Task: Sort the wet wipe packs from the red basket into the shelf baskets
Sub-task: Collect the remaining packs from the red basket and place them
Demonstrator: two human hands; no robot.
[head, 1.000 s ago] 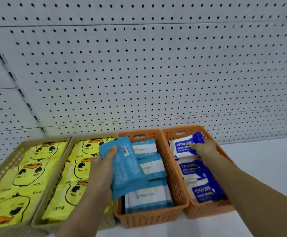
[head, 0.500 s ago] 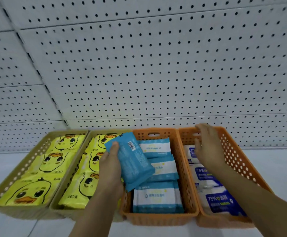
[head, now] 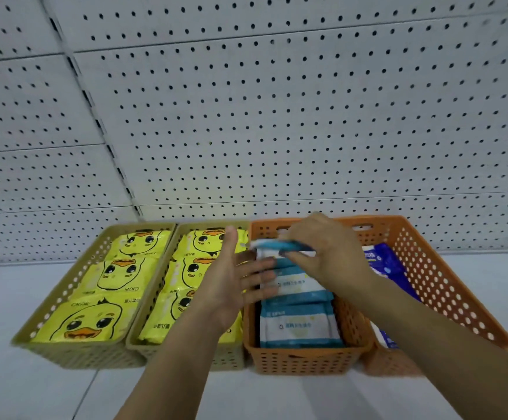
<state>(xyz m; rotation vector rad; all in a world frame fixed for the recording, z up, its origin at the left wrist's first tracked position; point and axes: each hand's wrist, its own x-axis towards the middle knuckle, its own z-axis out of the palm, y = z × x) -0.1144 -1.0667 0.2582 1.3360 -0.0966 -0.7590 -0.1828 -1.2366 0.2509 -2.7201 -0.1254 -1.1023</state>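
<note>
shelf stock, head view.

item 1: light blue soft plastic wet wipe pack [head: 277, 245]. it is seen edge-on and roughly level, in the air above the far end of the orange perforated plastic basket [head: 301, 357]. the right hand [head: 333, 256] pinches its right part, with digits closed on it from above and below. motion blur softens the pack's outline.

item 2: left hand [head: 231, 286], at 9 o'clock of the held pack. it is spread wide and holds nothing, with the palm turned toward the pack and the thumb pointing to 12 o'clock. its fingertips [head: 264, 265] lie over the basket's left wall. whether they touch the stock below cannot be told.

item 3: the orange basket sits at 6 o'clock of frame centre. it holds white and light blue wet wipe packs [head: 298, 325] lying flat in a row from front to back.

item 4: second orange perforated plastic basket [head: 446, 286], just beside the first at its 3 o'clock. it holds dark blue and white wet wipe packs [head: 389, 262], partly hidden by the right forearm.

item 5: tan perforated plastic basket [head: 231, 357], just beside the first orange basket at its 9 o'clock. it holds yellow duck-print wet wipe packs [head: 192, 268].

item 6: second tan perforated plastic basket [head: 79, 356], further out at 9 o'clock, with three more yellow duck-print packs in a row.

item 7: grey shelf board [head: 34, 389] carries all four baskets. the white perforated metal back panel [head: 277, 116] rises behind them at 12 o'clock.
</note>
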